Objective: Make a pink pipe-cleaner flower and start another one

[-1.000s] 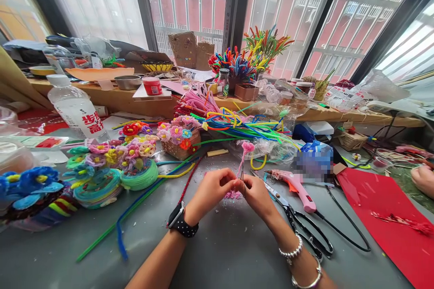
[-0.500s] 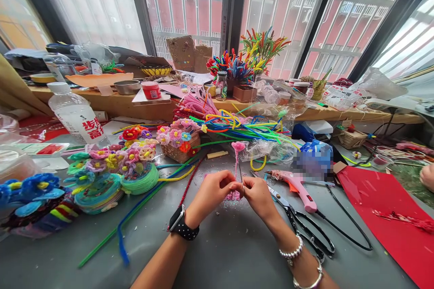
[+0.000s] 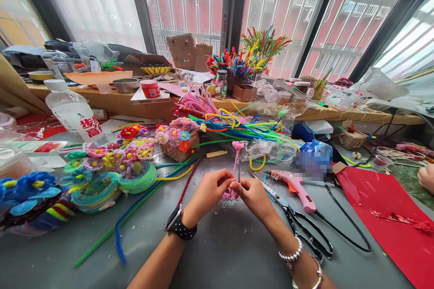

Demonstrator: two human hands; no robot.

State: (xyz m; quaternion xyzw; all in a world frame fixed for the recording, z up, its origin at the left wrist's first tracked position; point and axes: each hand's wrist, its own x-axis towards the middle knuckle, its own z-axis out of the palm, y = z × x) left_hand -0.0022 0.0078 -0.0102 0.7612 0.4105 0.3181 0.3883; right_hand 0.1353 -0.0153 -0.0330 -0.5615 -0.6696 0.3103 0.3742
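Pink fuzzy pipe-cleaner stem with curled top [image 3: 236, 156], near upright, rising just above both hands' fingertips; left hand [image 3: 213, 192] nearer, pinching its lower end. Right hand [image 3: 257, 197] grips slim metal tool [image 3: 239, 172], tip up, alongside stem. Exact contact unclear.

Clear bottle [image 3: 62, 95]: large red characters on white label [image 3: 84, 122], "步" and "高" legible. Red jar [image 3: 150, 89], window frame [image 3: 225, 27] and white bag [image 3: 347, 96] carry print, too small or blurred to read.
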